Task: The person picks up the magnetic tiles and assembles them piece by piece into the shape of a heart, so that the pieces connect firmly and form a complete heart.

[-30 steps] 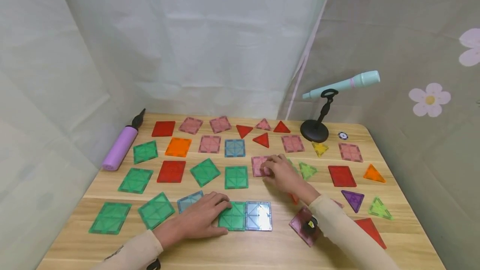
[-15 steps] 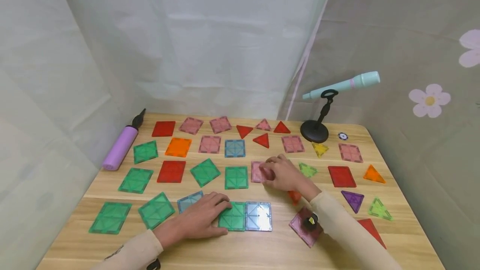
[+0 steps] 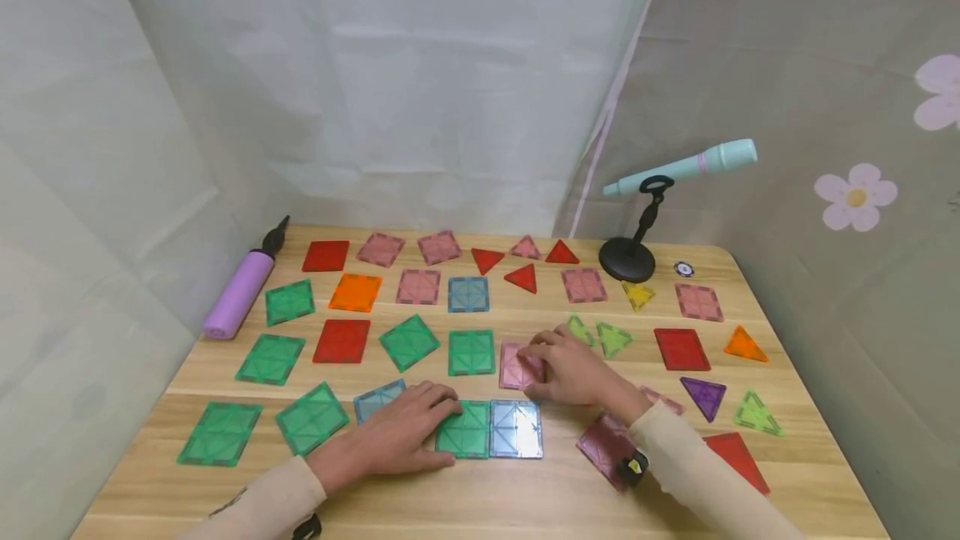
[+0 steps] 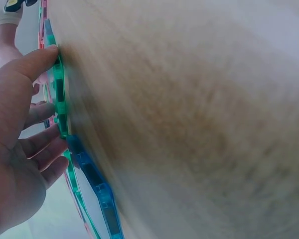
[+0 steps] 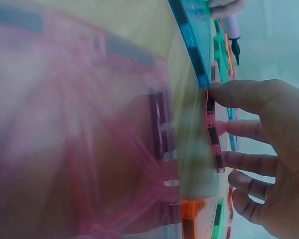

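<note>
at left, the left hand (image 3: 401,432) lies with fingers loosely extended, touching the green square tile (image 3: 472,433), which sits flat beside the pale blue square tile (image 3: 516,430). further right, the right hand (image 3: 576,369) has thumb and fingers curled, holding the pink square tile (image 3: 513,367) by its right side, just beyond the pale blue square tile.

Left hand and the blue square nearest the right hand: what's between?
Head view: one green square, with the left hand on its left side and that blue square against its right.

Tiles (image 3: 512,367) on table (image 3: 517,502), pump (image 3: 240,294) at left
</note>
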Demonstrator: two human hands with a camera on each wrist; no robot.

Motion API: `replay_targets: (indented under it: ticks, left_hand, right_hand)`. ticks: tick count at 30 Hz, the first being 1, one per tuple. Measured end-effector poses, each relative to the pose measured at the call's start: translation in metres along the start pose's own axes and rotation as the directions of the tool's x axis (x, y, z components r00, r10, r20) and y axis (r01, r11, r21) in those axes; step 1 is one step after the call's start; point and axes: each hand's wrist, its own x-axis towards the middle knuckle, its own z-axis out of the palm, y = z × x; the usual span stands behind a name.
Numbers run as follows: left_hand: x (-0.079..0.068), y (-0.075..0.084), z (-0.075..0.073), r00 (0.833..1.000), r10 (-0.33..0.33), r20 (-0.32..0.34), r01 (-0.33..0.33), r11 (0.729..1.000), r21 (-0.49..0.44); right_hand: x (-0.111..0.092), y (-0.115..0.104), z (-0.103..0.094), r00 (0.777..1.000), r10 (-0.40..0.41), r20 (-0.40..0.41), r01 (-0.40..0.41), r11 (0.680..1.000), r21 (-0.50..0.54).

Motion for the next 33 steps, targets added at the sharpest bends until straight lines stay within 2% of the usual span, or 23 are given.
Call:
replay_targets:
  ticks: [11, 16, 19, 23, 27, 29, 33]
  left_hand:
    - [0.004, 0.004, -0.001, 1.0, 0.01, 0.017, -0.01, 1.0, -0.003]
    - [0.005, 0.003, -0.003, 1.0, 0.0, 0.032, 0.001, 1.0, -0.025]
    - [0.009, 0.0, -0.007, 1.0, -0.013, -0.006, 0.013, 0.999, -0.039]
    - [0.022, -0.01, -0.015, 0.997, -0.022, -0.076, 0.021, 1.0, -0.021]
    - [0.031, -0.019, -0.019, 0.999, -0.027, -0.039, 0.028, 0.999, 0.023]
    - [0.031, -0.02, -0.018, 1.0, -0.028, -0.014, 0.028, 0.999, 0.029]
    - [0.026, -0.018, -0.017, 1.0, -0.004, -0.022, 0.005, 0.999, 0.037]
  right_hand:
    - [-0.012, -0.007, 0.004, 0.997, -0.071, 0.004, 0.071, 0.997, 0.011]
    - [-0.018, -0.01, 0.004, 0.998, -0.044, 0.049, 0.044, 0.999, -0.003]
    - [-0.021, -0.012, 0.005, 0.997, -0.019, 0.072, 0.02, 1.0, -0.014]
    - [-0.024, -0.013, 0.006, 0.998, -0.004, 0.07, 0.004, 1.0, 0.001]
    - [-0.024, -0.012, 0.008, 0.998, -0.002, 0.061, 0.001, 1.0, 0.009]
    - [-0.024, -0.012, 0.008, 0.998, -0.007, 0.055, 0.007, 1.0, 0.013]
    - [-0.024, -0.012, 0.007, 0.998, -0.002, 0.056, 0.001, 1.0, 0.016]
